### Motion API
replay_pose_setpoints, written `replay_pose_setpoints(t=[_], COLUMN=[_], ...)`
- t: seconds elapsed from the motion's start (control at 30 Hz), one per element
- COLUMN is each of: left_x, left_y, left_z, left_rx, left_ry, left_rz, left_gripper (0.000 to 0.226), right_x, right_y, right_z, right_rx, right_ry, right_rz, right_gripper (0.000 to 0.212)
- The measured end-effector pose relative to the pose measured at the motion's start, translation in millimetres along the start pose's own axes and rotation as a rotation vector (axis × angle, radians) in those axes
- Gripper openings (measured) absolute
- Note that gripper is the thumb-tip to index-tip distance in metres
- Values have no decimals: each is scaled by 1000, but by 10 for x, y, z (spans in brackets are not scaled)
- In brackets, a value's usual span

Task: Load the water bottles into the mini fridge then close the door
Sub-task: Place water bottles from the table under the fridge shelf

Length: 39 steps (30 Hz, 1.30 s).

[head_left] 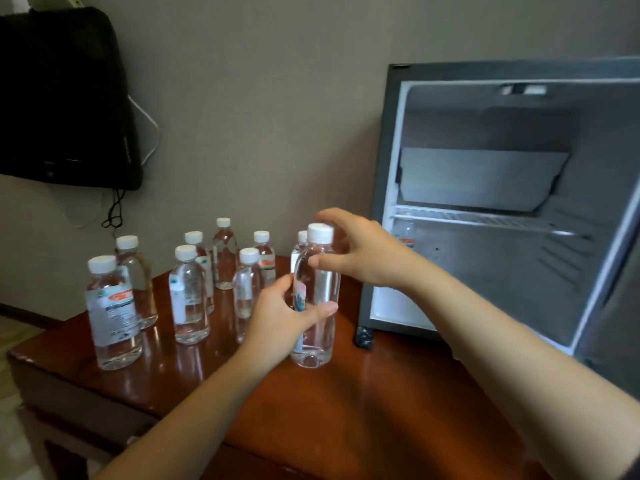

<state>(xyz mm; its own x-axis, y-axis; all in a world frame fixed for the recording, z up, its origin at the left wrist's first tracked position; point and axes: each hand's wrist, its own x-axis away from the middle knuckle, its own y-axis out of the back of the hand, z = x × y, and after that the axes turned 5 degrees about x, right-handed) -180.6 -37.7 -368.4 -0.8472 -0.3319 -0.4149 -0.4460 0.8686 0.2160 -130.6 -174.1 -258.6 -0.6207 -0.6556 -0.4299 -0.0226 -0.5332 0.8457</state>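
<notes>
Subject bottle (320,285) stands upright, long axis vertical, its base at or just above the table (346,410) near the fridge's lower left corner; contact with the wood cannot be confirmed. Left hand (277,317) wraps the mid-body from 9 o'clock, thumb across the front and fingers behind the label. Right hand (360,251) comes in from 3 o'clock and curls round the neck and white cap, thumb on the shoulder. Its fingers pass behind, so how firmly they bear is not visible.

Mini fridge (384,168) sits at 3 o'clock of the bottle, cavity facing the person, door (620,306) swung wide at far right. One loaded bottle (404,233) stands under the wire shelf (485,218), at the cavity's left wall.

Judgement: the coming move is a short carry toward 3 o'clock, bottle kept upright, under the shelf and beside the loaded one. The right hand is nearer the opening and better placed to carry.

Remaining bottles (188,296), about eight, stand grouped from 9 to 11 o'clock. The task appears barely begun.
</notes>
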Motion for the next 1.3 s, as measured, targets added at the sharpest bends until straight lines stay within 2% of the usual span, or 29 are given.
replay_pose_setpoints(t=[0.07,0.13,0.27,0.37,0.47,0.57,0.73,1.03,1.3], left_x=[-100,-192,-395,-535,-636,-684,-745,-815,-1071], left_y=[-182,-381,-798,-1085,-1380,-1630,-1922,-2243,-2385], left_z=[-98,-190,-304,-304,-232,-186,-82,183,338], left_rx=[31,28,51,92,115,142,170,114,81], left_ry=[-24,-51,-101,-84,-49,-31,40,54,38], left_rz=[53,126,262,358,387,364,320,185,131], left_gripper=[41,35,34,36,40,54,61,69,72], right_x=[122,243,426,459,411,334,196,-90,-456], right_y=[83,186,351,409,408,349,211,-16,-82], right_z=[-204,-399,-793,-1056,-1319,-1569,-1875,-2172,-2346], right_rx=[-163,-265,-344,-264,-217,-137,-45,-74,-154], right_ry=[-56,-73,-139,-172,-248,-320,-443,-500,-534], right_rz=[15,59,56,-24,-77,-127,-183,-140,-145], right_gripper=[54,37,18,23,33,40,40,58,55])
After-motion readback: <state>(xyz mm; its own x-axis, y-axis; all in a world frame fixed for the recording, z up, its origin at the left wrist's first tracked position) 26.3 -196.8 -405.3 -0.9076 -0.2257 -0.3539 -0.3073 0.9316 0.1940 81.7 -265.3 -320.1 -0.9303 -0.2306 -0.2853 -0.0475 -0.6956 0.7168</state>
